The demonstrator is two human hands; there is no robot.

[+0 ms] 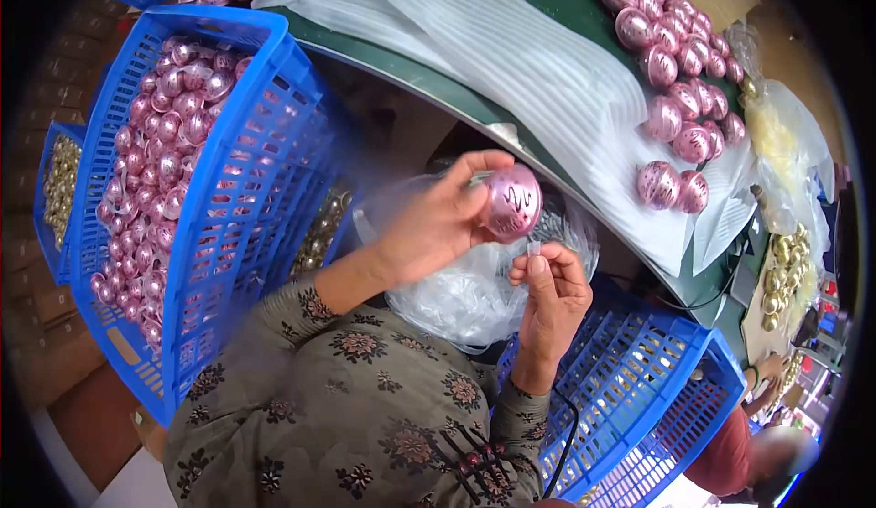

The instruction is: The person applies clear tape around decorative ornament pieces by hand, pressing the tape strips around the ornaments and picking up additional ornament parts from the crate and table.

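Note:
My left hand [427, 233] is closed around a shiny pink bauble [514, 202] with dark squiggly markings, its thumb and fingers on the near side of the ball. Just below the bauble, my right hand [553, 300] pinches a small clear plastic piece [534, 247] between thumb and finger. The piece is close under the ball; whether the two touch I cannot tell. Beneath both hands lies a clear plastic bag [456, 303], its contents hard to make out.
A blue crate [205, 262] on the left holds many pink baubles [169, 143]. More baubles [671, 43] lie on the green table [547, 15], partly over white foam sheeting [456, 34]. Another blue crate [630, 389] stands at right. Beyond it sits another person [725, 453] near gold baubles [787, 275].

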